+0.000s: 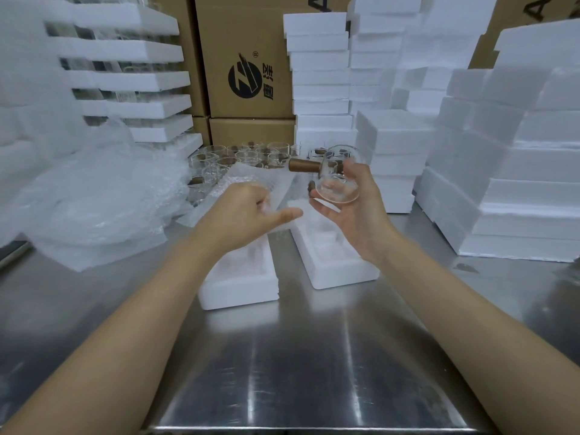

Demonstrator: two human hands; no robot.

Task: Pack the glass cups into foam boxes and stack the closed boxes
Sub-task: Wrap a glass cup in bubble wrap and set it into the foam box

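We hold the glass cup [337, 180] up in the air in our right hand [354, 211], above the far end of the right foam box [342, 274] and clear of it. The fingers curl round the bowl from behind and the palm faces us. The cup is clear and thin-walled, tipped on its side so its round bottom faces us. Its stubby wooden handle [303, 165] sticks out to the left.

Our left hand [248, 211] is just beside it, apart from the glass. Its fingers are bent in on the near edge of a sheet of bubble wrap [251, 177] with the thumb stretched toward the cup, though blur softens the grip.

We judge this to be the wrapping step: the cup is picked, not yet covered, not yet boxed. The next move likely calls for bringing the sheet and the glass together and folding the wrap round the bowl and handle. Then the bundle goes into a box hollow. The handle will need to line up with the shape of the hollow, and the glass wants a light grip.

Both foam boxes lie open on the steel table [298, 356], the left foam box [238, 293] partly under our left forearm. More cups [238, 153] wait behind, stacks of closed boxes [518, 189] rise to the right, and a heap of bubble wrap [94, 196] lies to the left.
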